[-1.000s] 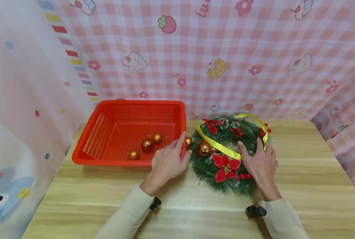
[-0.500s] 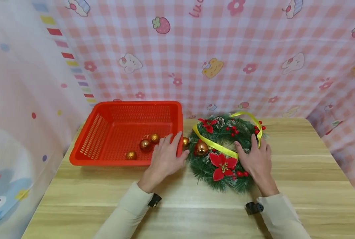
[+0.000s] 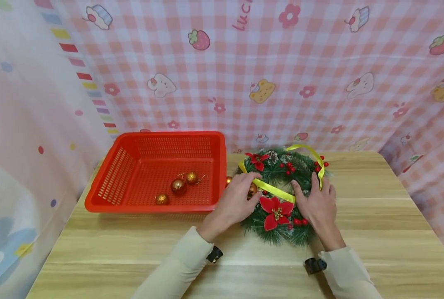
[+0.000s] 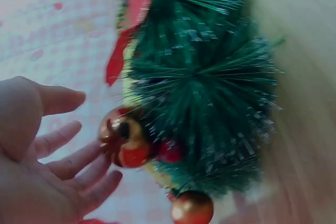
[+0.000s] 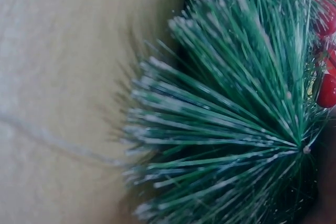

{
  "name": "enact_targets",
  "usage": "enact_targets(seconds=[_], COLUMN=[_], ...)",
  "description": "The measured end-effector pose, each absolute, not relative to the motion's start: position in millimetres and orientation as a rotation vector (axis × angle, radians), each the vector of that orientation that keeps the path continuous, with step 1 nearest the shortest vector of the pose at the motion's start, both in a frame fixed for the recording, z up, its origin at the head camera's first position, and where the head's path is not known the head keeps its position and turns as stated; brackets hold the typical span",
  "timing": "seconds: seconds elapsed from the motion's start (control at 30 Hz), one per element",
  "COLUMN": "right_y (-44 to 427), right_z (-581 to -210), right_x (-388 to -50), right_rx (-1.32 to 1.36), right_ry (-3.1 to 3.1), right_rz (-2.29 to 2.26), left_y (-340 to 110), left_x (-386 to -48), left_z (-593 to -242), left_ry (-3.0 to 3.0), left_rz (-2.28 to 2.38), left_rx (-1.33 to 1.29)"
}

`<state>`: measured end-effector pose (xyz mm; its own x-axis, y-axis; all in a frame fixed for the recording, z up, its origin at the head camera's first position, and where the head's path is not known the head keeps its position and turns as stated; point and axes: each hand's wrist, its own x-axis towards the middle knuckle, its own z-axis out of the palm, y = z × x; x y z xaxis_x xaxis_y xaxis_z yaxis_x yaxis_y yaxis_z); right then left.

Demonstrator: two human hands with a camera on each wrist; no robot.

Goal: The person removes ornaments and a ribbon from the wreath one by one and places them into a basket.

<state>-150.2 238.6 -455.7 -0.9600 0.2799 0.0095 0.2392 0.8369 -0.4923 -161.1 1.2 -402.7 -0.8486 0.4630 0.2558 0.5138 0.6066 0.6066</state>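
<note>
A green Christmas wreath (image 3: 281,230) with red poinsettias, berries and a yellow ribbon (image 3: 278,193) lies on the table. My right hand (image 3: 319,207) holds its right side, thumb at the inner hole and fingers over the outer part. My left hand (image 3: 235,201) is over the wreath's left side, by a shiny gold ball (image 3: 252,190). In the left wrist view its fingers (image 4: 73,166) are spread and relaxed, the tips beside the gold ball (image 4: 126,137); whether they touch it I cannot tell. Another gold ball (image 4: 192,207) hangs at the wreath's edge. Green bristles (image 5: 226,124) fill much of the right wrist view.
Left of the wreath stands a red plastic basket (image 3: 154,208) with three gold balls (image 3: 178,187) inside. Its right wall is close to the wreath. A pink checked cloth (image 3: 222,74) hangs behind the wooden table (image 3: 371,232).
My left hand has moved right, from the basket's right rim to the wreath's gold ball. My right hand stays on the wreath. The head view has shifted slightly.
</note>
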Motion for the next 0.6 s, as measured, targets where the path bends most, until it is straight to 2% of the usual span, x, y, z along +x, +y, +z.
enact_targets(seconds=[0.27,0.6], right_y=[237,237], right_z=[-458,-459], right_x=[-150,-151], right_rx=[-0.412,-0.43], right_ry=[-2.918,-2.911], right_rz=[0.767,0.759], left_y=[9,16], left_x=[-162,-168], left_z=[-412,-407], left_ry=[-2.777,-2.714], left_rz=[-0.697,-0.669], left_rx=[-0.818,-0.871])
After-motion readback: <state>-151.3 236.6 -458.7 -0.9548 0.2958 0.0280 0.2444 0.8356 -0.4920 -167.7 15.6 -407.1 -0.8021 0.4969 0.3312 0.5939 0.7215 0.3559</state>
